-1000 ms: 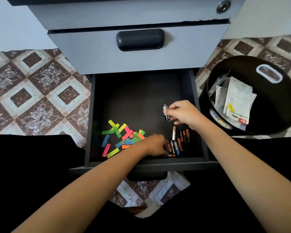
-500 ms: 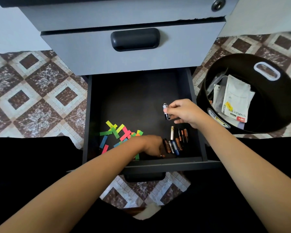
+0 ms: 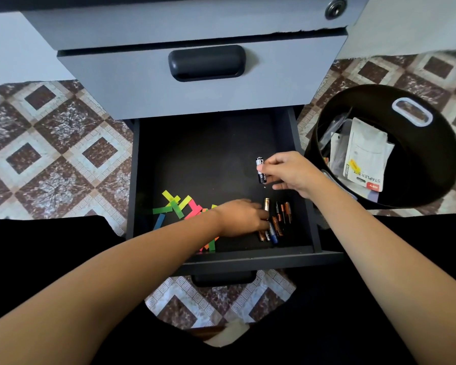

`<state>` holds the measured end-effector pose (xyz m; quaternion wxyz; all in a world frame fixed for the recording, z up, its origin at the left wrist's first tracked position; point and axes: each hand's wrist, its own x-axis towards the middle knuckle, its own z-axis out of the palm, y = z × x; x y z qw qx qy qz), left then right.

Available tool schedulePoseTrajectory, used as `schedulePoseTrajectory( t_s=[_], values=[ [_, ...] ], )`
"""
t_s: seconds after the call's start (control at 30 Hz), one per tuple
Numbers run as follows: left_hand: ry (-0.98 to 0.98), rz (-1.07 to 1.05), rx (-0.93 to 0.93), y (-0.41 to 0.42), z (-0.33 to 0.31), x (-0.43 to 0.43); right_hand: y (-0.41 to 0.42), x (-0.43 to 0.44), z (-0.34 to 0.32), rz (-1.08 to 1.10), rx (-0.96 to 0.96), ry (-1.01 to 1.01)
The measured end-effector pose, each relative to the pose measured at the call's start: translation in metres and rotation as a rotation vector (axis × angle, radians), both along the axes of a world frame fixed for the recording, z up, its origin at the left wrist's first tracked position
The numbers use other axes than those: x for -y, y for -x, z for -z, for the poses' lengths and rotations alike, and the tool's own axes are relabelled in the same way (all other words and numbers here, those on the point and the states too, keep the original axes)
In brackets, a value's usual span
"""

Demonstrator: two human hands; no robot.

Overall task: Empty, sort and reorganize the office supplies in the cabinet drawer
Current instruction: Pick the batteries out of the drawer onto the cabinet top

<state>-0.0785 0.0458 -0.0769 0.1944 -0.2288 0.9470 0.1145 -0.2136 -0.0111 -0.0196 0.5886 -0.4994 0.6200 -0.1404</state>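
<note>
Where the grey cabinet (image 3: 148, 96) has its bottom drawer (image 3: 208, 154) pulled out over the tiled floor (image 3: 50, 154), a round black bin (image 3: 432, 180) stands just to its right, holding a stapler set packet (image 3: 363, 159). The left hand (image 3: 238, 218) lies palm down near the drawer's front; the right hand (image 3: 291, 169) hovers farther back. Neon paper strips (image 3: 174, 205) lie scattered beside the left wrist. The left fingertips reach the loose batteries (image 3: 278, 222), though I cannot tell whether they grip one. The right hand pinches a single black battery (image 3: 260, 171) upright.
</note>
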Motion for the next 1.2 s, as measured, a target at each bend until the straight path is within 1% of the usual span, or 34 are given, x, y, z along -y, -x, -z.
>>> schedulePoseTrajectory(
  t_s=[0.07,0.17,0.23,0.33,0.4,0.43,0.5,0.53,0.57,0.63,0.77,0.83,0.9,1.07,1.2],
  values=[
    [0.031,0.036,-0.002,0.001,0.002,-0.002,0.001,0.001,0.0,0.013,0.008,-0.004],
    [0.138,0.149,-0.159,-0.004,0.007,-0.001,0.002,0.001,0.0,0.012,0.015,-0.014],
    [0.178,0.207,-0.178,-0.012,0.011,-0.001,0.003,0.001,0.0,-0.001,0.019,-0.026],
    [0.229,0.173,-0.228,-0.022,0.014,-0.006,0.005,0.0,0.001,-0.036,0.002,-0.064],
    [0.258,0.133,-0.252,-0.026,0.015,-0.009,0.006,-0.002,0.003,-0.097,-0.083,-0.068],
    [0.26,0.092,-0.249,-0.027,0.016,-0.011,0.004,-0.003,0.005,-0.152,-0.157,-0.058],
    [0.229,-0.047,-0.25,-0.028,0.017,-0.016,-0.001,-0.007,0.01,-0.295,-0.356,-0.028],
    [0.173,-0.144,-0.239,-0.03,0.018,-0.018,-0.005,-0.009,0.011,-0.353,-0.461,-0.012],
    [0.103,-0.255,-0.219,-0.033,0.02,-0.02,-0.009,-0.011,0.013,-0.391,-0.551,-0.003],
    [-0.124,-0.556,-0.209,-0.04,0.013,-0.023,-0.014,-0.013,0.016,-0.416,-0.641,-0.022],
    [-0.472,-1.243,-0.52,-0.053,-0.006,-0.029,-0.02,-0.018,0.026,-0.407,-0.677,-0.086],
    [-0.626,-1.477,-0.615,-0.061,-0.012,-0.031,-0.021,-0.021,0.03,-0.413,-0.707,-0.068],
    [-0.711,-1.594,-0.699,-0.068,-0.015,-0.032,-0.022,-0.024,0.034,-0.406,-0.714,-0.019],
    [-0.812,-1.719,-0.853,-0.074,-0.022,-0.033,-0.026,-0.035,0.044,-0.399,-0.755,0.128],
    [-0.842,-1.774,-0.867,-0.077,-0.021,-0.037,-0.027,-0.04,0.052,-0.368,-0.713,0.234]
  ],
)
